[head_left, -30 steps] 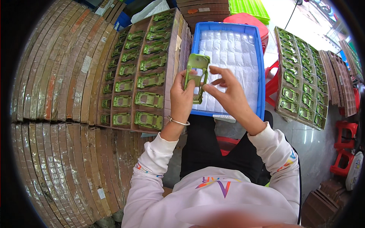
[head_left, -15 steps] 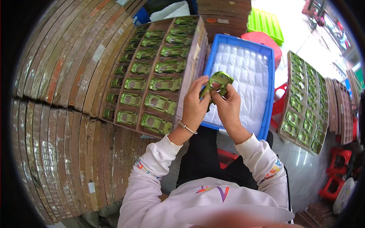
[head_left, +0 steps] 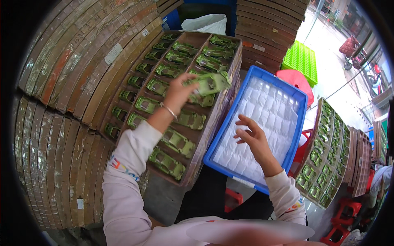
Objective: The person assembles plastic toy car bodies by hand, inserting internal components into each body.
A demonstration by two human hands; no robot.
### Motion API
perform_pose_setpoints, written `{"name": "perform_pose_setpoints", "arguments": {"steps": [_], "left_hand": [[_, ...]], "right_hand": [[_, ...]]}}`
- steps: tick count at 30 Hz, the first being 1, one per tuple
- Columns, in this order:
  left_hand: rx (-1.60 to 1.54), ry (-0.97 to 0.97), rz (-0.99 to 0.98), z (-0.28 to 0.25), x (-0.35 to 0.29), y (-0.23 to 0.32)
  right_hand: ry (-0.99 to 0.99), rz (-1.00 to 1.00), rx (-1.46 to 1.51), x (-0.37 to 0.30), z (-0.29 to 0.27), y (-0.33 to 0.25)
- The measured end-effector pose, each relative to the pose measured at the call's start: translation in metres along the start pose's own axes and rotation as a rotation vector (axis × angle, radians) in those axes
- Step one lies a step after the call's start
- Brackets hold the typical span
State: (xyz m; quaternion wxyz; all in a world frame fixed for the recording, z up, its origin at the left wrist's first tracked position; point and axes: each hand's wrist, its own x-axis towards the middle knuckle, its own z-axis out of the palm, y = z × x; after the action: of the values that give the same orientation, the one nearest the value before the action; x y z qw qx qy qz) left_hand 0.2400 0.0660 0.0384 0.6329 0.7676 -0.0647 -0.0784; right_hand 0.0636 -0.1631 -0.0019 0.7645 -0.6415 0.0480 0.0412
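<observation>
My left hand (head_left: 179, 93) grips a green toy car body (head_left: 210, 83), slightly blurred, over the right column of a brown compartment tray (head_left: 195, 37). Rows of similar green car bodies (head_left: 177, 141) lie in that tray, mostly one to a compartment. My right hand (head_left: 254, 138) hovers over a blue plastic crate (head_left: 304, 110), its fingers apart and nothing in them. White quilted-looking padding (head_left: 269, 108) lines or fills the crate; what lies beneath it is hidden.
Tall stacks of brown trays (head_left: 69, 69) rise along my left, with another stack (head_left: 266, 30) behind. A second tray of green parts (head_left: 324, 158) stands at the right. Beyond the crate are a red stool (head_left: 296, 82) and a bright green crate (head_left: 301, 61). Red stools (head_left: 344, 213) sit lower right.
My hands have parted. The left has carried the car body leftward over the tray, while the right has let go and stays above the blue crate. The whole view has shifted.
</observation>
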Motion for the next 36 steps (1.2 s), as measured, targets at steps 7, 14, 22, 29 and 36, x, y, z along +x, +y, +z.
{"name": "perform_pose_setpoints", "arguments": {"steps": [7,14,22,29,36], "left_hand": [[-0.157,0.452,0.010,-0.063,0.182,-0.013],[-0.138,0.359,-0.018,-0.049,0.308,-0.048],[0.661,0.578,0.133,-0.088,0.372,-0.090],[1.222,0.404,0.409,-0.051,0.346,-0.071],[1.070,0.297,0.496,-0.175,0.269,-0.043]], "right_hand": [[0.256,0.279,0.034,0.004,-0.087,0.054],[0.430,0.398,0.087,0.012,-0.130,0.080],[0.495,0.327,0.035,0.068,-0.163,0.091],[0.674,0.036,-0.387,0.094,-0.232,0.099],[0.902,-0.094,-0.962,0.129,-0.294,0.098]]}}
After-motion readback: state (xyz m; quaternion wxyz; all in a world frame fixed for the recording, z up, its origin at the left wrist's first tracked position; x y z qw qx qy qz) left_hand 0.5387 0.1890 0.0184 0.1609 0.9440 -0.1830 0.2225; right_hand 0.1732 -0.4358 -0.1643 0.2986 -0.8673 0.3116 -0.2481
